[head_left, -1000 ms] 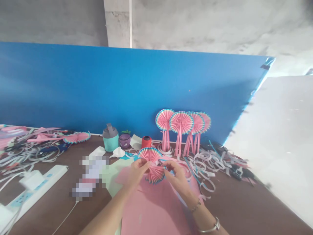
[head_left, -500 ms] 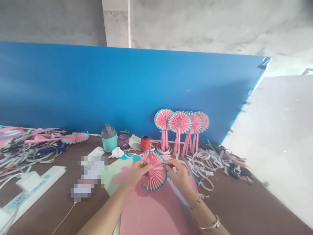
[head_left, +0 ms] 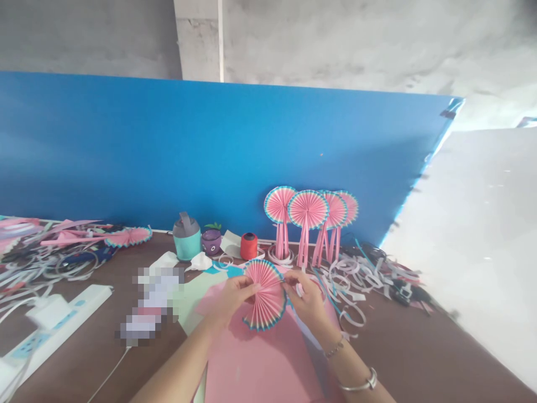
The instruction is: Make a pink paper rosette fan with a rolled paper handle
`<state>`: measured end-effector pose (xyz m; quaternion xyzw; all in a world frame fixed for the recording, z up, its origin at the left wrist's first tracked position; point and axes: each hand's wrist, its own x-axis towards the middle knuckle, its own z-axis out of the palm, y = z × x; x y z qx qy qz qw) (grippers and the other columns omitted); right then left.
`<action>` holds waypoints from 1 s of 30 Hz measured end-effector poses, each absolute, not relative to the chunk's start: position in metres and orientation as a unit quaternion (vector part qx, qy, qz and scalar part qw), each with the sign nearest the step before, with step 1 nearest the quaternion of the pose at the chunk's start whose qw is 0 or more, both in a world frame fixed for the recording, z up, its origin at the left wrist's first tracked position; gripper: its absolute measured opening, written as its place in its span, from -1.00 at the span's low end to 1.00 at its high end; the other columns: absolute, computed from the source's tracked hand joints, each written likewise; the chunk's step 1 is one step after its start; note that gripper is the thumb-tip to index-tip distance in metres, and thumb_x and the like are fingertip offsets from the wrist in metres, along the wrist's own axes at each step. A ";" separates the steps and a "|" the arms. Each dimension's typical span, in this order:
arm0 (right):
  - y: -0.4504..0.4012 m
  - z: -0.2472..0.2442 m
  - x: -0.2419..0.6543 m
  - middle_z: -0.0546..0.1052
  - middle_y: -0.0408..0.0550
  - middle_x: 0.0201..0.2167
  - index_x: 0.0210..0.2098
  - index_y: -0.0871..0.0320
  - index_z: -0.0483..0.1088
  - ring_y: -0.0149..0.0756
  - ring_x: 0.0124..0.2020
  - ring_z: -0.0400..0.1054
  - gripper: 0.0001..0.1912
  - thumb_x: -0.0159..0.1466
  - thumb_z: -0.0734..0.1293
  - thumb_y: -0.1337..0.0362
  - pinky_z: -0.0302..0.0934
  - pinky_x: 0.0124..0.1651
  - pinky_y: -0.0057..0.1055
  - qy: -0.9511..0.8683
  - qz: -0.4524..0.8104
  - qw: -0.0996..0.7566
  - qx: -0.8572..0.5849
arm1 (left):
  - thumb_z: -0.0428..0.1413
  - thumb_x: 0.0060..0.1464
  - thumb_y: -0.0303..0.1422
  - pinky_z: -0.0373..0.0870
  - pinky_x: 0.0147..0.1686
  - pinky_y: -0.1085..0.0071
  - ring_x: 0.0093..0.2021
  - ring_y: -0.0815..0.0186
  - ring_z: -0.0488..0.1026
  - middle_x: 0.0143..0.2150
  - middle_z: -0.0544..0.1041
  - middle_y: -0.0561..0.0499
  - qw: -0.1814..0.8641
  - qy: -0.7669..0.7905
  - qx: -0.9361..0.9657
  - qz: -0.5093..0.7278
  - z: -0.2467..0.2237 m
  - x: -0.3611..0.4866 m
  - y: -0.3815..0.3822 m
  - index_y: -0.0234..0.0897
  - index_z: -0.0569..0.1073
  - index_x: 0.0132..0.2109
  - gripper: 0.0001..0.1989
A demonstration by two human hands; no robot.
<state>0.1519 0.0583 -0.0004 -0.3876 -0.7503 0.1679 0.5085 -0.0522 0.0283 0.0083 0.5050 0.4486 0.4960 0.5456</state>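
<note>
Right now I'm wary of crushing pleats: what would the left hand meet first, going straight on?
The pleated pink paper fan it touches; beyond, perhaps the right hand, though depth is unclear.

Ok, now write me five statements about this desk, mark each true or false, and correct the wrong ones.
1. The left hand and right hand both hold the pleated fan. True.
2. In the picture, the red spool stands left of the purple pot. False: it stands to the right of it.
3. Four round pink fans show in front of the blue panel. True.
4. The pleated fan has a plain pink rim. False: its rim is edged in blue.
5. A white adapter sits on the power strip. True.
</note>
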 end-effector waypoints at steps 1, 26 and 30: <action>0.058 0.000 0.152 0.52 -0.10 -0.39 -0.32 0.09 0.40 -0.27 -0.33 0.41 -0.91 0.20 0.26 0.33 0.28 -0.23 -0.37 -0.750 0.162 0.510 -0.388 | 0.23 -0.08 -0.12 0.39 -0.26 0.34 -0.41 0.27 0.49 -0.47 0.53 -0.01 0.546 0.449 0.505 0.496 0.008 -0.052 0.028 -0.32 0.51 -0.44 -0.69; 0.057 0.004 0.154 0.48 -0.07 -0.43 -0.40 0.11 0.36 -0.26 -0.36 0.37 -0.86 0.25 0.21 0.40 0.23 -0.28 -0.37 -0.810 0.061 0.462 -0.357 | 0.24 -0.10 -0.09 0.38 -0.26 0.32 -0.37 0.23 0.50 -0.43 0.55 -0.04 0.561 0.457 0.493 0.483 0.010 -0.054 0.029 -0.33 0.52 -0.38 -0.65; 0.058 0.003 0.155 0.44 -0.07 -0.40 -0.40 0.12 0.35 -0.27 -0.33 0.34 -0.85 0.27 0.21 0.40 0.20 -0.25 -0.36 -0.818 0.032 0.454 -0.352 | 0.24 -0.10 -0.09 0.37 -0.26 0.32 -0.41 0.26 0.49 -0.47 0.52 -0.01 0.547 0.482 0.470 0.497 0.012 -0.051 0.029 -0.33 0.48 -0.41 -0.66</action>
